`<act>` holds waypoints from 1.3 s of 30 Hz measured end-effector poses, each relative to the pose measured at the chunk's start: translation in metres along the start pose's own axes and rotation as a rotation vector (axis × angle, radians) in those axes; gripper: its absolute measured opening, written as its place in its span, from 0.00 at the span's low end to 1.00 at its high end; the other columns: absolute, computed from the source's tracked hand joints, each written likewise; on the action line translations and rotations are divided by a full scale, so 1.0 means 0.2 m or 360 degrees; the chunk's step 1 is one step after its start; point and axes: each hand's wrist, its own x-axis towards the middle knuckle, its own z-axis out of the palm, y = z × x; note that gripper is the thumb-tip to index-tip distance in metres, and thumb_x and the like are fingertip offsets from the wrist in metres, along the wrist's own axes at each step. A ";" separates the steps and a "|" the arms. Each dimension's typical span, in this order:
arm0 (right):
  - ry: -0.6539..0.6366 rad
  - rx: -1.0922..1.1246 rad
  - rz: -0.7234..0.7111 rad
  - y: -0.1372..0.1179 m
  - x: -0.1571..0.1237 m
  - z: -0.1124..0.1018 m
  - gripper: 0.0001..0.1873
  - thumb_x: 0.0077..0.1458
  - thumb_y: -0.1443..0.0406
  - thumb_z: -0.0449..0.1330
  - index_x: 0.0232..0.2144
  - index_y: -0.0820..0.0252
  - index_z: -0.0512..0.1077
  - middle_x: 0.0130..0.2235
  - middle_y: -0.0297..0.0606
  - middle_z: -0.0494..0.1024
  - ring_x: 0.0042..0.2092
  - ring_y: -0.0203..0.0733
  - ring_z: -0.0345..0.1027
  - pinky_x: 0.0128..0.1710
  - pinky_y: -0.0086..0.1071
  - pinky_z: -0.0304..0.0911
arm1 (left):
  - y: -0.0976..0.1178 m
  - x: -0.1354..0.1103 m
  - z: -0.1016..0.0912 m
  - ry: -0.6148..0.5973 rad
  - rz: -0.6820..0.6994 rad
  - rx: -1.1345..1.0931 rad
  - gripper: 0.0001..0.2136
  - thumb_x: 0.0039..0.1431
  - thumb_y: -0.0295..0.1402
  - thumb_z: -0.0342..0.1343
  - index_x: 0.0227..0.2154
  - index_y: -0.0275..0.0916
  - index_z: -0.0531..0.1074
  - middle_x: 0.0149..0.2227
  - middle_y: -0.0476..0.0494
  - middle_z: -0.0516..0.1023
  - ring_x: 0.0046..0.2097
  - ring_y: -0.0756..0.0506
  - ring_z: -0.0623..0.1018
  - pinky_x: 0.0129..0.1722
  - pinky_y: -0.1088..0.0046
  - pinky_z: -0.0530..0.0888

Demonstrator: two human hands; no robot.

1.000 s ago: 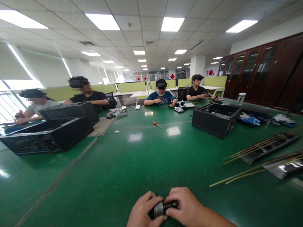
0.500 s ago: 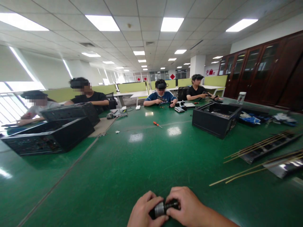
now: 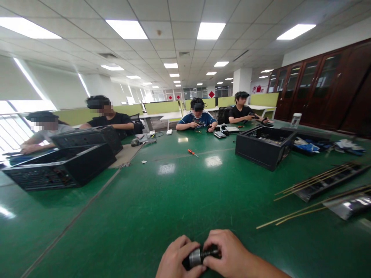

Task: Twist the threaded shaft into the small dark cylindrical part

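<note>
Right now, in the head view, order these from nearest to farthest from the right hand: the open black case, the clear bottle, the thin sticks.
1. thin sticks, just right of the right hand
2. open black case, mid-table, right
3. clear bottle, far behind the case

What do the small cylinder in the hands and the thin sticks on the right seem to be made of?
Cylinder: probably metal, brushed silver-grey with a soft glint. Sticks: likely bamboo or wood, pale yellow, matt, thin and straight.
</note>
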 end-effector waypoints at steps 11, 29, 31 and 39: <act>0.0053 0.0032 -0.0015 -0.01 0.00 -0.01 0.07 0.47 0.65 0.66 0.33 0.56 0.80 0.31 0.33 0.78 0.34 0.38 0.71 0.34 0.28 0.57 | 0.00 -0.01 0.00 0.0042 0.0028 -0.0086 0.14 0.51 0.38 0.71 0.41 0.46 0.81 0.36 0.46 0.79 0.39 0.44 0.81 0.39 0.75 0.77; 0.0022 0.0058 -0.0027 -0.04 0.00 -0.04 0.08 0.48 0.66 0.66 0.34 0.56 0.81 0.32 0.33 0.79 0.33 0.38 0.71 0.35 0.28 0.59 | -0.01 -0.01 0.00 0.0120 0.0104 -0.0075 0.13 0.52 0.37 0.71 0.41 0.46 0.81 0.35 0.47 0.78 0.38 0.45 0.81 0.38 0.76 0.78; 0.0017 0.0056 -0.0029 -0.04 0.00 -0.04 0.08 0.48 0.66 0.66 0.34 0.56 0.81 0.31 0.33 0.79 0.33 0.38 0.71 0.35 0.28 0.58 | -0.01 -0.02 0.00 0.0122 0.0110 -0.0075 0.13 0.51 0.37 0.71 0.41 0.46 0.81 0.34 0.48 0.78 0.37 0.45 0.81 0.38 0.76 0.78; -0.0007 0.0036 -0.0021 -0.04 0.00 -0.03 0.07 0.49 0.66 0.66 0.34 0.56 0.81 0.32 0.34 0.79 0.34 0.38 0.71 0.36 0.28 0.59 | 0.00 -0.02 -0.01 0.0146 0.0099 -0.0068 0.14 0.51 0.36 0.72 0.41 0.47 0.81 0.34 0.48 0.78 0.37 0.45 0.81 0.37 0.77 0.78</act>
